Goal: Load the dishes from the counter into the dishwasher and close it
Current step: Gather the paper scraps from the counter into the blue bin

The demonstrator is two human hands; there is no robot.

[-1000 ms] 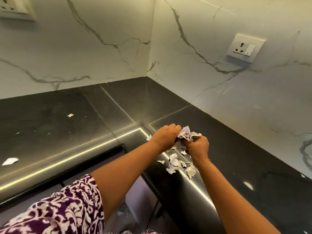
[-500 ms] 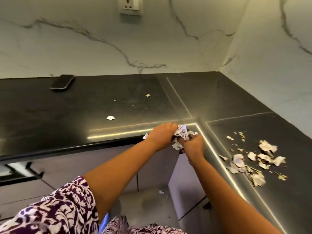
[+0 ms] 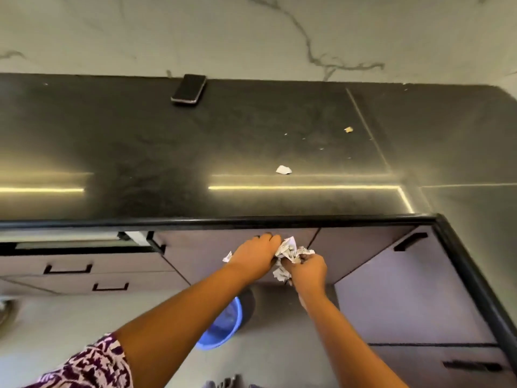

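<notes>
My left hand and my right hand are pressed together around a wad of crumpled white paper scraps. Both hands hang off the counter, in front of the brown cabinet doors and above the floor. A blue bucket stands on the floor below my left forearm, partly hidden by it. The black counter runs across the upper half of the view. No dishes and no dishwasher show in this view.
A dark phone lies at the back of the counter by the marble wall. One white paper scrap and a small yellowish crumb rest on the counter. Drawers with black handles sit at lower left.
My hands have carried the paper wad from the counter corner out past the edge and down in front of the cabinets. The view swung left and down; the scattered scraps left the frame.
</notes>
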